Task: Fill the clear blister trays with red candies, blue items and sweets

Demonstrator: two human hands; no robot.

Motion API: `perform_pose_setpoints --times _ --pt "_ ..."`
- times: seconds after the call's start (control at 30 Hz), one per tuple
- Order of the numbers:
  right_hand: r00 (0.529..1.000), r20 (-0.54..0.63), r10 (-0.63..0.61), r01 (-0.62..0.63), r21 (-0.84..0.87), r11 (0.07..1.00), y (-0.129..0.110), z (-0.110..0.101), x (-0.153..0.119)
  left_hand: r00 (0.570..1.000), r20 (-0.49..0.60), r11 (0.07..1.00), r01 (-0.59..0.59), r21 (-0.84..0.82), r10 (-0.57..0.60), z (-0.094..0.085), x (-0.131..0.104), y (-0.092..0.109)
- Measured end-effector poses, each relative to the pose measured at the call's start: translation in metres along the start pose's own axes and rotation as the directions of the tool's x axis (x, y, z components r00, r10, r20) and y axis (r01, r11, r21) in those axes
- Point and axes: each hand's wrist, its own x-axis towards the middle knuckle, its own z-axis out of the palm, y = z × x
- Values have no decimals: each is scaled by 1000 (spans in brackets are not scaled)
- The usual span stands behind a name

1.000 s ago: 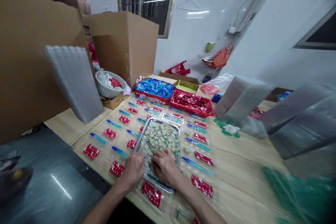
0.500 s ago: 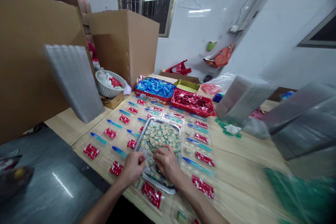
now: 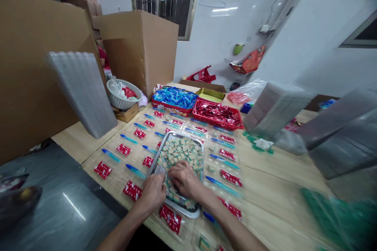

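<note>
A metal tray [image 3: 202, 153] holds many small tan-and-green blocks [image 3: 179, 151], which look like little layered sponge or eraser pieces. My right hand [image 3: 184, 180] reaches over the tray, its curled fingertips down among the blocks; what they grip is hidden. At the tray's left rim my left hand [image 3: 153, 193] is closed, and whatever is in it cannot be made out. Around the tray lie clear plastic blister trays, with blue pens [image 3: 135, 171] and red patterned packets [image 3: 132, 190]. Another red packet [image 3: 171, 219] sits just in front of the tray.
Behind are a tin of blue pens [image 3: 175, 98] and a red basket of red packets [image 3: 218, 113]. Stacked clear plastic trays stand left [image 3: 85, 98] and right [image 3: 275, 106]. A white basket [image 3: 122, 96] and large cardboard boxes [image 3: 159, 47] stand at the back left. Green plastic [image 3: 338, 215] lies at right.
My left hand has moved slightly right and down, closer against the tray's rim. My right hand has shifted a little left among the blocks.
</note>
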Motion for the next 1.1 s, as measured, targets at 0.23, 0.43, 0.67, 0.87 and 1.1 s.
perform_pose_setpoints --times 0.23,0.43,0.67,0.87,1.1 --pt "982 185 -36 42 -28 999 -2 -7 11 997 -50 996 -62 -67 59 5 -1 -3" --pt "991 132 10 -12 16 1000 -2 -4 4 984 -146 979 -125 -160 102 17 1 -9" --pt "981 -17 192 -185 190 964 -4 3 -9 979 -196 941 -120 -315 59 7 2 -10" --pt "941 -74 330 -309 208 928 -21 29 -2 980 -153 952 -165 -256 129 -2 8 -20" --pt "926 -127 355 -315 259 913 -22 46 1 987 -33 953 -158 -257 155 -5 7 -20"
